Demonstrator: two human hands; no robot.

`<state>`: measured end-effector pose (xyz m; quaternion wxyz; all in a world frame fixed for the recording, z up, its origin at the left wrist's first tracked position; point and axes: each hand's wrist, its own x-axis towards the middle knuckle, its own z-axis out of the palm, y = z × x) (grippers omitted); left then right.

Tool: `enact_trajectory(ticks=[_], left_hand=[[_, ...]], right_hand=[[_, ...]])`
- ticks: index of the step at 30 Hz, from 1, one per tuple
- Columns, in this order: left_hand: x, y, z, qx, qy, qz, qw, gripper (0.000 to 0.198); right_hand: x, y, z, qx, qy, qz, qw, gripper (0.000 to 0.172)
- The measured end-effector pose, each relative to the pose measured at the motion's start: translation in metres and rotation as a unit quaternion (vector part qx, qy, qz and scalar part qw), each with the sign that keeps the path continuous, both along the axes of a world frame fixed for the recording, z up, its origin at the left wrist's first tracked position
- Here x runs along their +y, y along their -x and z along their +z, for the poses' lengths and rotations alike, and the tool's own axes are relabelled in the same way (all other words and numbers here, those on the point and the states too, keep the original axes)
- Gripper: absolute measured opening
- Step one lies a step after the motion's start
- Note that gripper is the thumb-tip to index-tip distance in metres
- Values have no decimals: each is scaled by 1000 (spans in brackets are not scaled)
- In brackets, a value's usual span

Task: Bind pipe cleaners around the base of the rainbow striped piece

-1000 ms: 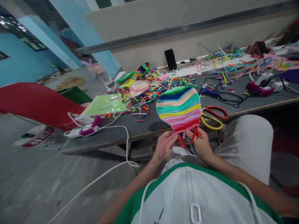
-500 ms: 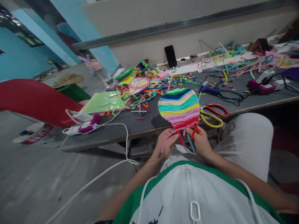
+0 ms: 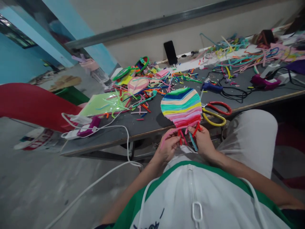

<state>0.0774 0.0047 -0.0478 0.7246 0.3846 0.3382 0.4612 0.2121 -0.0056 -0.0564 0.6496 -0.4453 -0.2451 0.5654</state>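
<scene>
A striped balloon-shaped piece made of rows of coloured pipe cleaners [image 3: 182,105] leans out over the table edge, its narrow end toward me. My left hand [image 3: 168,144] is closed at that end, pinching the pipe cleaners there; a long pink pipe cleaner [image 3: 168,134] lies across its fingers. My right hand [image 3: 202,140] pinches the other side of the narrow end, beside red strands and a short teal pipe cleaner [image 3: 193,142] that hangs down. Just right of the piece lie scissors [image 3: 215,113] with one red and one yellow handle.
The dark table [image 3: 114,135] holds a heap of pipe cleaner scraps [image 3: 143,98], a green sheet in plastic [image 3: 101,104], a blue glue gun [image 3: 212,87] with black cord, and a phone [image 3: 170,52] against the wall. A white cable [image 3: 127,140] droops over the front edge.
The view has shifted slightly. The left fingers have moved a little at the narrow end, and the pink strand lies flatter across them. Both hands keep their hold.
</scene>
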Motion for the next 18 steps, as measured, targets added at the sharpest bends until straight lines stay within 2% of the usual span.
enact_trajectory(ticks=[5, 8, 13, 15, 18], left_hand=[[-5, -1, 22, 3, 12, -28, 1000, 35], [-8, -1, 35, -3, 9, -46, 999, 32], [-5, 1, 35, -29, 20, -35, 999, 23], [-3, 1, 34, -27, 21, -21, 999, 22], [-4, 0, 38, -18, 25, -34, 999, 20]], right_hand=[[-2, -5, 10, 28, 10, 40, 999, 20], [-4, -8, 18, 64, 7, 66, 996, 18], [-7, -10, 28, 105, 27, 89, 990, 16], [-8, -10, 30, 132, 29, 119, 984, 16], [-8, -10, 30, 174, 53, 158, 971, 13]])
